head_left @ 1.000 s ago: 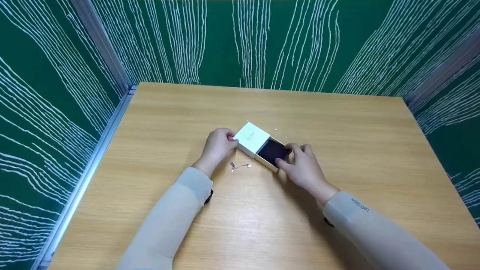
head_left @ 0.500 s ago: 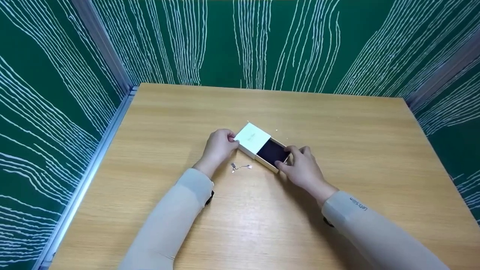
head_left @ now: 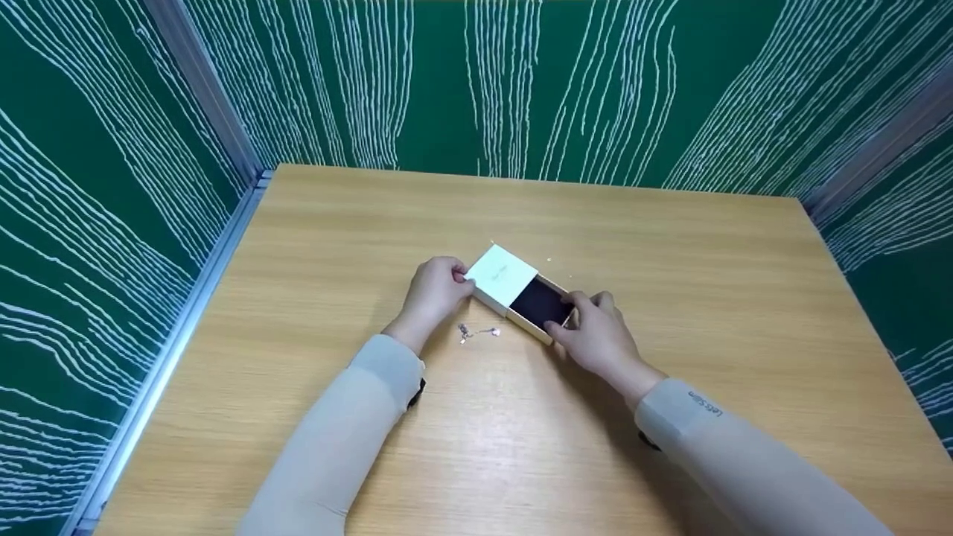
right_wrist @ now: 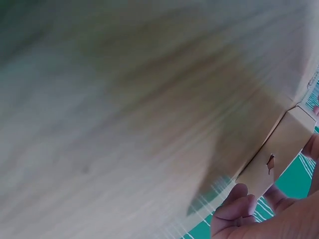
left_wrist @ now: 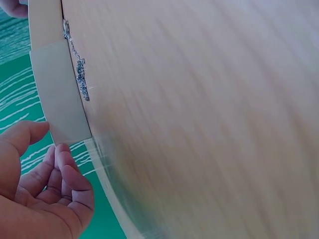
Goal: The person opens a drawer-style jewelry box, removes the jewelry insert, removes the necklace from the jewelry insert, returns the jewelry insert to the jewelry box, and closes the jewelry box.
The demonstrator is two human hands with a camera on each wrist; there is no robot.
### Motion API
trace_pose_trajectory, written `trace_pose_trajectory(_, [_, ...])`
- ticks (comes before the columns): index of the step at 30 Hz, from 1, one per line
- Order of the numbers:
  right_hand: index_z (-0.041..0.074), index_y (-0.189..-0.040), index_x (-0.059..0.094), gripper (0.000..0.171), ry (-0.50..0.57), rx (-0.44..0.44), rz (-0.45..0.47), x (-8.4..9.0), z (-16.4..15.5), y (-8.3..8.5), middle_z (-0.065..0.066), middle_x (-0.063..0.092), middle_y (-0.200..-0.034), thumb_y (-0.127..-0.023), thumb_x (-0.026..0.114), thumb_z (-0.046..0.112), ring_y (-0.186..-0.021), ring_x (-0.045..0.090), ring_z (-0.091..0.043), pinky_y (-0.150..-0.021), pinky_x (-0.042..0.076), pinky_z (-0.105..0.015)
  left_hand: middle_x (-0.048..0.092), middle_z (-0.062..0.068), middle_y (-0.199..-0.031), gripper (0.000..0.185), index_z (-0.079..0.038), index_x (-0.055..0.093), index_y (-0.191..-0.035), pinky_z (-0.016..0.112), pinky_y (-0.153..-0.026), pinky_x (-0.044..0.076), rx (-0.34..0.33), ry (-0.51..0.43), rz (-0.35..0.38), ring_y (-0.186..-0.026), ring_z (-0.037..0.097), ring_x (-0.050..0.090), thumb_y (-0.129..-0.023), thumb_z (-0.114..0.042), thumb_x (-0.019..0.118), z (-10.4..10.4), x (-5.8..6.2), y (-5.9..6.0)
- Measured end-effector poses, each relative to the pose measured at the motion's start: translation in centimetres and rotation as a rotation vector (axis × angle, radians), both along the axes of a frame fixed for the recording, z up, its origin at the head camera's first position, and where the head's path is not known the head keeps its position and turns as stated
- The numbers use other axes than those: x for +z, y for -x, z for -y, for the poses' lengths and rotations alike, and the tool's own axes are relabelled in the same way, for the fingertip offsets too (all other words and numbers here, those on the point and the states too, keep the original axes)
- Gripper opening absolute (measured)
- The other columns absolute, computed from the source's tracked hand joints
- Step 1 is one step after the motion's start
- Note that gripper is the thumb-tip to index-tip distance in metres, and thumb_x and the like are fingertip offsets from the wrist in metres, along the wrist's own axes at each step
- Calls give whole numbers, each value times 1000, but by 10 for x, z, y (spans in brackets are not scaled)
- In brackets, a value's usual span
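A small jewelry box lies slantwise on the wooden table, its drawer [head_left: 527,327] pulled partly out of a white sleeve [head_left: 502,272]. Inside the drawer is a dark insert [head_left: 540,299]. My left hand [head_left: 434,289] pinches the sleeve's left corner between thumb and fingers, as the left wrist view also shows. At the opposite end, the thumb and fingers of my right hand [head_left: 599,335] grip the drawer's outer end. The right wrist view shows a small notch in the drawer [right_wrist: 279,149]. A thin silver chain [head_left: 480,331] with small pendants lies just in front of the box.
Tiny white bits [head_left: 549,260] lie on the table [head_left: 357,223] behind the box. Green panels with white wavy lines [head_left: 432,89] close off the back and both sides. Metal posts [head_left: 212,89] stand at the corners.
The dark insert sits closer against the sleeve, and the drawer's pale end shows beyond it. My right fingers have shifted very slightly. The left hand and the chain stay put.
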State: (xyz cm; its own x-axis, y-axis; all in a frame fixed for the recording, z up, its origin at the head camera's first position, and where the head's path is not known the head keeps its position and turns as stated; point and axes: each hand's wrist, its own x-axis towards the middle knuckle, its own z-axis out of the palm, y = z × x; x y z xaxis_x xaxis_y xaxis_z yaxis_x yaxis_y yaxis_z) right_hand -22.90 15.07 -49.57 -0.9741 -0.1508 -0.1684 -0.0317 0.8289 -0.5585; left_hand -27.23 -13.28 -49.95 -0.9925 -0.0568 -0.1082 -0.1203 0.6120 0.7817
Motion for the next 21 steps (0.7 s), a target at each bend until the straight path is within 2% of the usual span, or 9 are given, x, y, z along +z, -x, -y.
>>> trace_pose_trajectory(1, [12,-161,55,68,0,-2,4,0,1,0,-27,46,-150,-106,73,49,-133,53,-49,-113,50,-64,76,5,-105,18,-4,80,-119,40,-99,61,2,-5,12,-99,21,70,-105,-16,78,-1,6,-4])
trace_pose_trajectory(4, [12,-160,55,68,4,-9,19,1,2,2,-27,46,-149,-106,74,47,-132,54,-49,-112,51,-63,77,8,-109,20,-3,79,-123,40,-102,61,6,-3,16,-101,22,70,-107,-14,76,-4,14,-11])
trace_pose_trajectory(8, [12,-160,56,67,9,-13,31,3,2,1,-27,45,-147,-106,74,46,-129,54,-49,-111,51,-62,77,8,-110,20,-2,79,-124,40,-101,61,14,12,15,-100,21,69,-107,-14,77,-6,17,-14])
trace_pose_trajectory(13, [10,-161,56,69,15,-12,4,7,2,-4,-26,47,-147,-105,76,46,-128,54,-45,-113,50,-61,75,9,-106,18,-2,79,-120,42,-99,61,-6,-17,19,-98,23,68,-106,-14,78,-4,12,-11])
trace_pose_trajectory(14, [10,-161,55,72,21,-13,-2,9,2,-5,-26,47,-147,-104,77,48,-127,54,-44,-112,51,-61,74,6,-103,17,-4,79,-117,40,-96,61,-14,-26,1,-97,22,67,-106,-17,79,0,4,-7])
trace_pose_trajectory(16, [8,-163,52,81,28,-18,-12,12,1,-7,-27,47,-151,-101,80,52,-126,54,-43,-112,51,-61,73,5,-101,18,-4,79,-115,40,-95,60,-15,-27,-7,-96,21,67,-105,-18,79,2,1,-3])
trace_pose_trajectory(19, [5,-166,46,97,33,-27,-1,14,-2,-8,-30,45,-158,-94,86,58,-130,54,-44,-118,50,-63,72,1,-97,16,-7,80,-112,37,-90,58,-6,-14,-28,-92,19,66,-103,-20,80,5,-12,6])
trace_pose_trajectory(20, [3,-166,44,102,29,-26,5,14,-3,-9,-32,44,-160,-93,87,59,-132,54,-45,-120,49,-64,72,1,-98,17,-7,80,-112,36,-89,58,-6,-16,-28,-92,18,66,-103,-21,80,5,-12,6])
trace_pose_trajectory(21, [2,-167,43,105,24,-27,13,14,-5,-9,-33,43,-162,-91,89,59,-134,54,-46,-122,48,-65,73,4,-101,18,-5,79,-116,39,-92,59,-3,-14,-8,-95,21,67,-103,-18,79,3,-6,3])
